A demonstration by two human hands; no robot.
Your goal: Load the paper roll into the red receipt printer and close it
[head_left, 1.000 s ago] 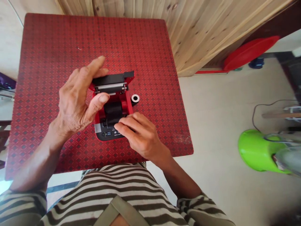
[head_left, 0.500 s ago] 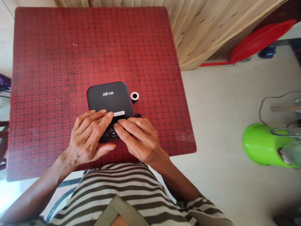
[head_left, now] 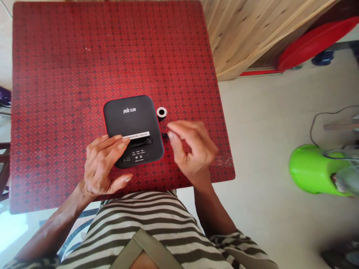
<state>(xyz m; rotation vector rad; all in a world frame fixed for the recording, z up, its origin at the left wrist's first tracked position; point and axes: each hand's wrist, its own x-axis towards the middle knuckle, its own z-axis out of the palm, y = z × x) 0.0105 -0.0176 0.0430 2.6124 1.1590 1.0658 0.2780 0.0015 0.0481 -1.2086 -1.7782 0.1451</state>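
A flat black receipt printer (head_left: 130, 121) with a red edge lies on the table, a white label strip (head_left: 143, 135) across it above a dark slot (head_left: 143, 142). My left hand (head_left: 102, 160) rests over the printer's left front part, fingers stretched out and thumb apart. Off the printer's right side, my right hand (head_left: 193, 147) is raised with bent fingers. Its thumb and forefinger tips are apart, and I see nothing between them. By the thumb tip, a short black cable end (head_left: 165, 135) sticks out beside the printer. Behind it stands a small white paper roll (head_left: 162, 112).
The table (head_left: 70, 67) has a red patterned top, with a wooden panel (head_left: 238, 33) along its far right side. On the floor to the right are a bright green bucket (head_left: 308, 170) and a thin cable (head_left: 314, 121). A red round board (head_left: 316, 45) leans farther back.
My right hand has lifted off the printer's slot area and moved right, uncovering the slot. The left hand stays on the printer, slightly farther left.
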